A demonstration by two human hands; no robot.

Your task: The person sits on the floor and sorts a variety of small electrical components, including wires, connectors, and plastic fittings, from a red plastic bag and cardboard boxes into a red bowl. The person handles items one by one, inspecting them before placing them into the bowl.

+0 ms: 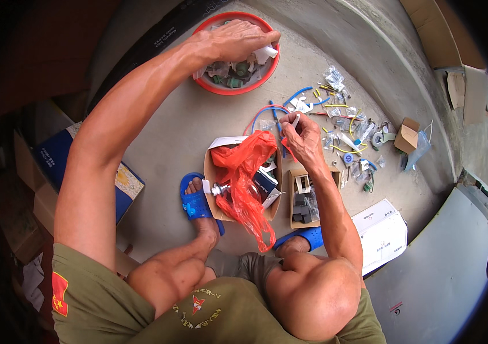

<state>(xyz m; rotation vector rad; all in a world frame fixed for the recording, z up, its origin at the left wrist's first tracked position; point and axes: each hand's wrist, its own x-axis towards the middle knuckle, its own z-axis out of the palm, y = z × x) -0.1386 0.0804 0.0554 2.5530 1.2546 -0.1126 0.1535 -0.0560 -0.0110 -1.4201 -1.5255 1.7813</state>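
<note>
My left hand [241,41] reaches over a red-rimmed basin [201,84], back of the hand up. A white tubular piece [265,53] lies by its fingertips; whether they grip it cannot be told. Green plastic fittings [235,81] and clear wrappers fill the basin. My right hand [304,139] pinches a small white plastic piece [296,121] between thumb and fingers, above the floor. Just left of that hand stands an open cardboard box [209,167] with a red plastic bag [244,161] spilling over its front edge. A dark blue small box [265,185] sits inside it.
Loose wires [299,95], small plastic packets [334,78] and screws litter the floor at right. A smaller carton [292,206] holds dark grey blocks [301,208]. White box [379,236], blue box [128,185], a small brown carton [407,135] and a metal panel [433,262] surround me.
</note>
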